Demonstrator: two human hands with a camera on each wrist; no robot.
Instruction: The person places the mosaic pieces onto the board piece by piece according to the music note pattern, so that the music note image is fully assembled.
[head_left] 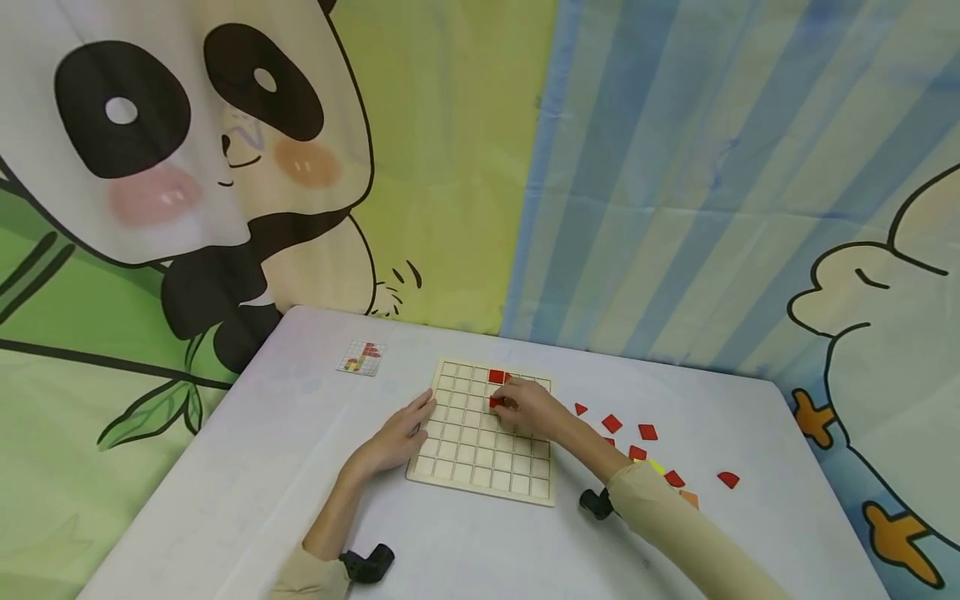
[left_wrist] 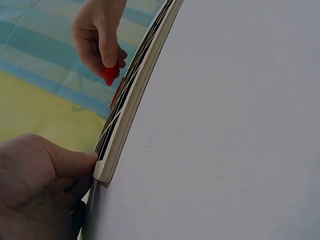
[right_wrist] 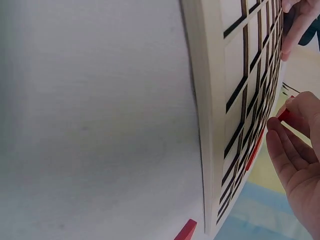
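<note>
A square wooden grid board [head_left: 465, 456] lies on the white table. My right hand [head_left: 528, 408] is over its upper right part, pinching a small red tile [right_wrist: 283, 115] between thumb and fingers. In the left wrist view that red tile [left_wrist: 111, 75] shows just above the board's surface. Red tiles [head_left: 497, 377] sit in the grid's far row, partly covered by the right hand. My left hand [head_left: 393, 437] rests along the board's left edge with fingers extended, and its thumb [left_wrist: 80, 162] touches the rim near a corner.
Right of the board lie several loose pieces: a red square [head_left: 612, 423], a red quarter-round [head_left: 728, 479], a yellow piece [head_left: 657, 467] and an orange one [head_left: 689, 498], some partly behind the right forearm. A small pattern card [head_left: 362, 358] lies beyond the board's left side. Printed curtains [head_left: 450, 167] stand behind the table.
</note>
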